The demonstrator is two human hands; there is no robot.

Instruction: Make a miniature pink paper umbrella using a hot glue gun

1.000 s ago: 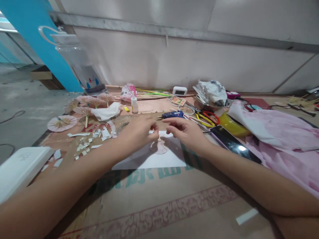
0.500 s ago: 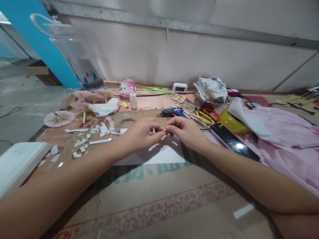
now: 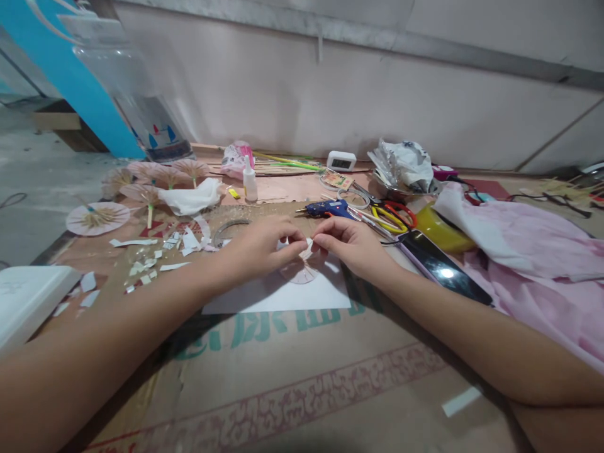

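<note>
Both left hand (image 3: 262,247) and right hand (image 3: 346,245) curl nearly closed, thumbs close to forefingers, over a paper parasol (image 3: 298,274); whether the hands grip it I cannot tell. It sits on or just above a white sheet (image 3: 264,301), well in from the tabletop's (image 3: 278,187) left edge. A blue glue gun (image 3: 325,209) lies towards the far edge.

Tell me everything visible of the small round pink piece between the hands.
The small round pink piece is pale and thin, paper-like, with fine ribs fanning toward its near edge. It shows over the white sheet; whether it rests there or is raised is unclear. The left hand and right hand hide its far part, so finger contact cannot be confirmed.
</note>
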